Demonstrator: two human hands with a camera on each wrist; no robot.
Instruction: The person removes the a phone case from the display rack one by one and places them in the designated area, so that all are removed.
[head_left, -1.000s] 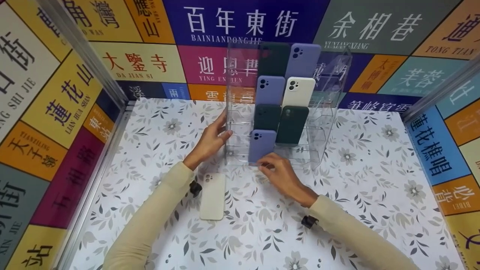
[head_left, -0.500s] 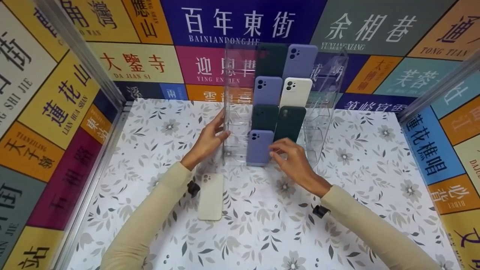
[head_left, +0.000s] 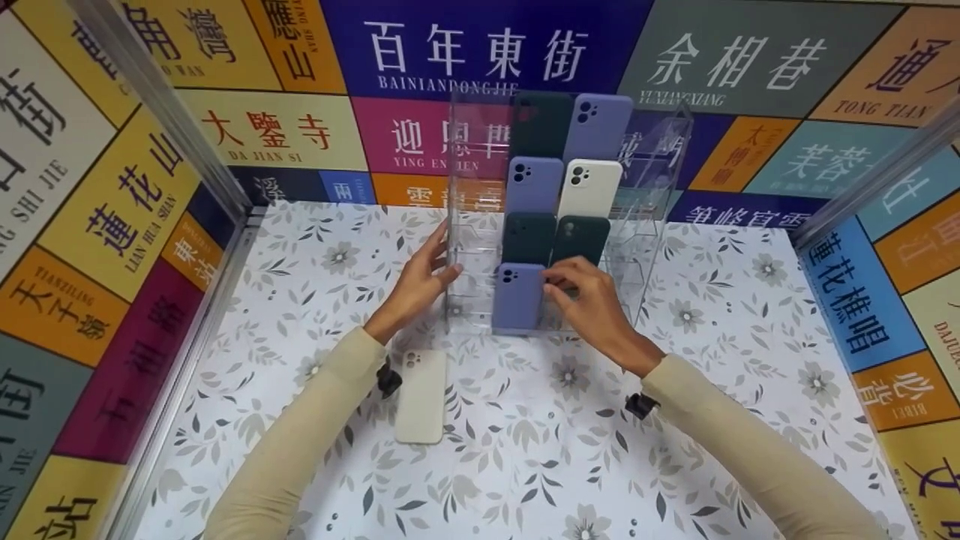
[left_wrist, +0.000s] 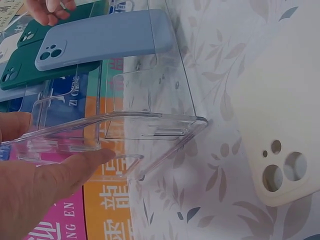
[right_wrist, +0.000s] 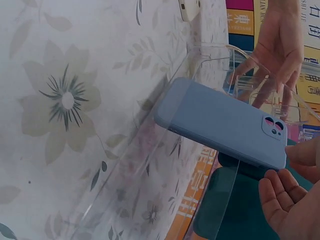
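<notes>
A clear acrylic display rack point(head_left: 472, 225) stands on the floral table and holds several phone cases in two columns. My left hand point(head_left: 439, 259) holds the rack's left wall, thumb in front and fingers behind it; the left wrist view shows the wall point(left_wrist: 150, 120) between them. My right hand point(head_left: 566, 285) rests its fingertips on the lower end of a dark green case point(head_left: 589, 232), just right of the lilac case point(head_left: 517, 296) in the bottom slot. In the right wrist view its fingers point(right_wrist: 285, 205) hang apart beside the lilac case point(right_wrist: 220, 122).
A white phone case point(head_left: 421, 394) lies flat on the table by my left wrist, also in the left wrist view as the white case point(left_wrist: 280, 125). Colourful sign-covered walls enclose the table on three sides. The rack's right column of slots point(head_left: 645, 225) holds nothing.
My right hand has moved up and to the right, from the bottom edge of the lilac case onto the dark green case. The left hand has stayed on the rack.
</notes>
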